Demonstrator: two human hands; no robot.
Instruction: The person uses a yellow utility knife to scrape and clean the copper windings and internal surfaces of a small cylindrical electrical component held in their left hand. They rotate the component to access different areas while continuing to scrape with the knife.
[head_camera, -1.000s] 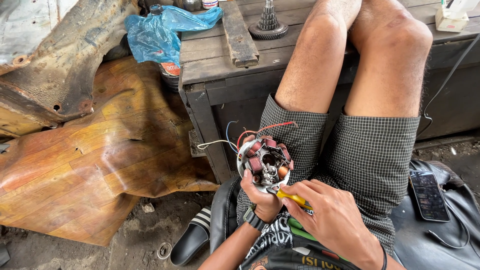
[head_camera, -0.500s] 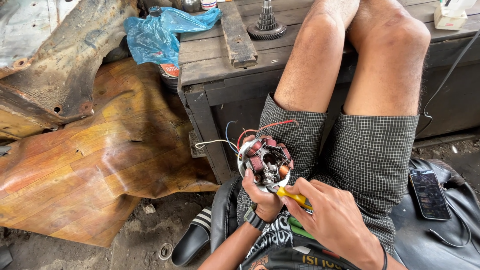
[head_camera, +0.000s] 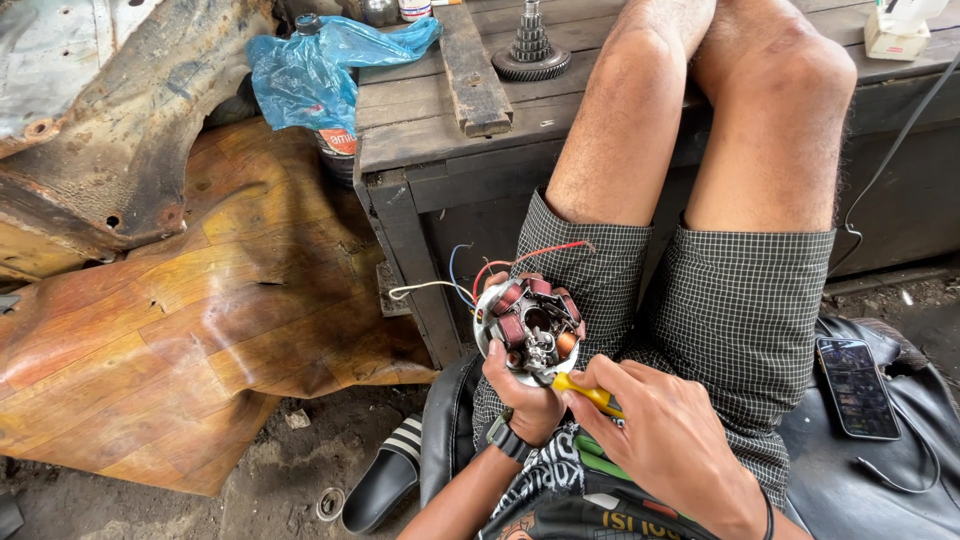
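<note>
My left hand (head_camera: 524, 396) grips a round stator plate (head_camera: 530, 322) with copper coils, holding it over my left thigh. Red, blue and white wires (head_camera: 480, 272) trail off its upper left side. My right hand (head_camera: 668, 447) holds a yellow-handled screwdriver (head_camera: 588, 394), whose tip rests on the lower edge of the plate. I sit with bare knees up against a dark wooden bench (head_camera: 440, 130), in checked shorts. A watch is on my left wrist.
On the bench lie a wood block (head_camera: 472, 62), a gear shaft (head_camera: 530, 48) and a blue plastic bag (head_camera: 315, 70). A phone (head_camera: 856, 386) lies on the black seat at right. Bent wooden sheet (head_camera: 170, 330) and rusty metal panel (head_camera: 110, 120) fill the left; a sandal (head_camera: 385, 480) lies below.
The stator plate and both hands have shifted very slightly; the screwdriver stays at the plate's lower edge. Nothing was let go.
</note>
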